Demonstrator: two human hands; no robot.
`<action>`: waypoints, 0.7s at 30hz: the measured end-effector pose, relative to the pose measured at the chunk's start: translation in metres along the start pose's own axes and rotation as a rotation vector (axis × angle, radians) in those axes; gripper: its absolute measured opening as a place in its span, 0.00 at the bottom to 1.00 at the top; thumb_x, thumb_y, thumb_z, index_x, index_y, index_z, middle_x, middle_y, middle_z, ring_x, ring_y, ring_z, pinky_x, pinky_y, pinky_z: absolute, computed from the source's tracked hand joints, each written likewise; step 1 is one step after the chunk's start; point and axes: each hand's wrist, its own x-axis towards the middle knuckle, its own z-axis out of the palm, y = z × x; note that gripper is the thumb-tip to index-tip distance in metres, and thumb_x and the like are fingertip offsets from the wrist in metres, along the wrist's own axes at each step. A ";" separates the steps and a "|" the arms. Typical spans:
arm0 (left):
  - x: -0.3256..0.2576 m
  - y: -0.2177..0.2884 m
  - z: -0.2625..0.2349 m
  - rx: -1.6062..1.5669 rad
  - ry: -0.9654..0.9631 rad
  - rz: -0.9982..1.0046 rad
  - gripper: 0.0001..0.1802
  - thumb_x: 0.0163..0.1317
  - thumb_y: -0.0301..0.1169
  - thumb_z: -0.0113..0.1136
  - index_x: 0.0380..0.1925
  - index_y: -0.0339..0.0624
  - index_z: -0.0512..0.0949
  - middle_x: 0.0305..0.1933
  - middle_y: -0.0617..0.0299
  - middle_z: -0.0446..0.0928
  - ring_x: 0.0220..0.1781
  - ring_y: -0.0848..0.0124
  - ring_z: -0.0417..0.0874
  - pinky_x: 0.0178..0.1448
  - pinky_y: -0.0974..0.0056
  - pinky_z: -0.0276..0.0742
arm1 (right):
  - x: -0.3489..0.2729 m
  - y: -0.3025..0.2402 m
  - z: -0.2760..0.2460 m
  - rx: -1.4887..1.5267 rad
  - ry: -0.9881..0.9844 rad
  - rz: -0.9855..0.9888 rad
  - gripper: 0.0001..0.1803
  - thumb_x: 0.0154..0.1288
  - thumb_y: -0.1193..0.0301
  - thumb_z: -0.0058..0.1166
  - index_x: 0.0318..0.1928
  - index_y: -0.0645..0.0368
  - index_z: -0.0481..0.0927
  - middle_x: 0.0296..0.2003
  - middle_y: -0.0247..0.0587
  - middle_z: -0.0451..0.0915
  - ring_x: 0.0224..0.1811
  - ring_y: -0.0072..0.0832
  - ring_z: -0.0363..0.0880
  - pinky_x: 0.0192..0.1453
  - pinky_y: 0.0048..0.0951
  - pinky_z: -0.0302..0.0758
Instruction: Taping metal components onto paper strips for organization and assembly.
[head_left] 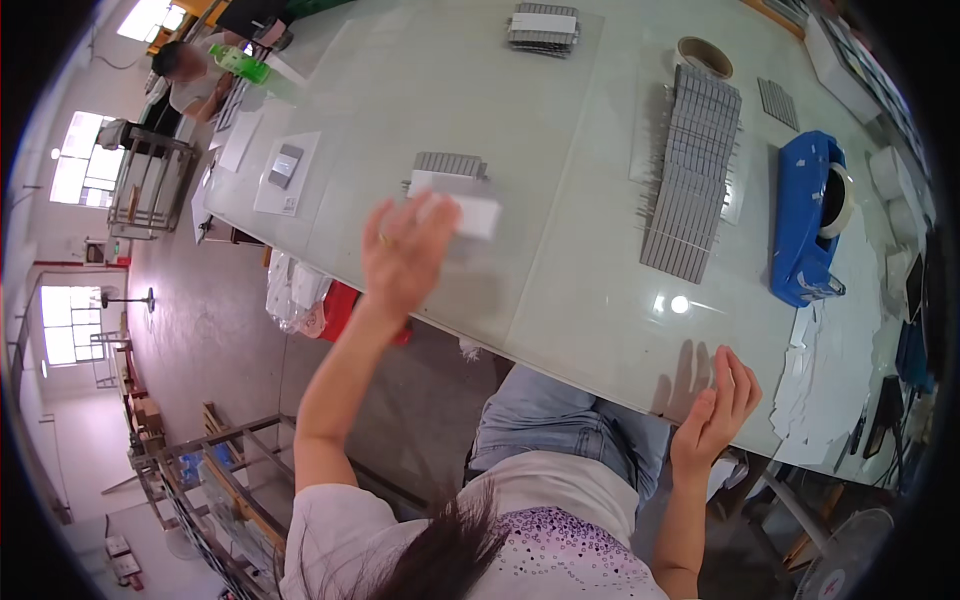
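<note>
A long, pale, glossy worktable (pixel 560 130) crosses the room above a smooth grey concrete floor (pixel 215 330). Bright daylit windows (pixel 82 170) line the white left wall. Metal-framed racks (pixel 150 180) stand near them, another (pixel 215 480) lower down. A round fan, probably white (pixel 850 560), sits at the lower right.

Around my left hand (pixel 405 250), raised over the white table (pixel 560 290) with a small white box (pixel 470 212), the tabletop toward the near edge lies open. Just beyond that hand a grey comb-like stack (pixel 450 163) blocks the way. Well to its right, a long row of grey parts (pixel 695 170) and a blue tape dispenser (pixel 808 215) wall off that side; between them and my hand is bare surface.
</note>
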 end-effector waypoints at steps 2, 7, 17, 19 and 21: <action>0.000 -0.026 0.015 -0.020 -0.035 -0.035 0.20 0.55 0.25 0.62 0.51 0.46 0.81 0.57 0.67 0.80 0.63 0.68 0.77 0.67 0.53 0.68 | 0.006 -0.003 0.004 -0.013 -0.019 -0.013 0.22 0.73 0.67 0.39 0.59 0.66 0.77 0.58 0.49 0.76 0.61 0.47 0.67 0.66 0.43 0.62; -0.007 -0.047 0.036 -0.109 -0.180 0.001 0.26 0.56 0.22 0.60 0.58 0.43 0.77 0.60 0.62 0.78 0.66 0.65 0.75 0.70 0.51 0.65 | 0.018 -0.009 0.009 -0.038 -0.063 -0.048 0.20 0.67 0.74 0.47 0.57 0.65 0.79 0.52 0.49 0.77 0.55 0.47 0.69 0.63 0.43 0.65; -0.019 0.004 -0.014 -0.300 -0.134 -0.103 0.24 0.71 0.34 0.46 0.63 0.33 0.71 0.64 0.50 0.75 0.69 0.48 0.70 0.70 0.44 0.61 | 0.069 -0.014 0.041 -0.147 -0.126 -0.169 0.22 0.58 0.75 0.59 0.55 0.54 0.82 0.30 0.36 0.71 0.33 0.33 0.71 0.35 0.34 0.72; -0.017 0.044 -0.019 -0.424 -0.065 -0.136 0.24 0.72 0.37 0.45 0.62 0.32 0.71 0.60 0.48 0.77 0.67 0.45 0.71 0.69 0.44 0.61 | 0.070 -0.010 0.045 -0.171 -0.095 -0.202 0.22 0.57 0.75 0.60 0.55 0.53 0.82 0.28 0.35 0.69 0.31 0.31 0.71 0.32 0.32 0.71; -0.015 0.082 -0.020 -0.533 -0.009 -0.193 0.24 0.71 0.37 0.48 0.60 0.32 0.72 0.58 0.48 0.79 0.66 0.45 0.72 0.68 0.44 0.62 | 0.070 -0.008 0.045 -0.174 -0.093 -0.206 0.22 0.57 0.75 0.60 0.55 0.53 0.82 0.28 0.34 0.69 0.30 0.31 0.71 0.31 0.32 0.71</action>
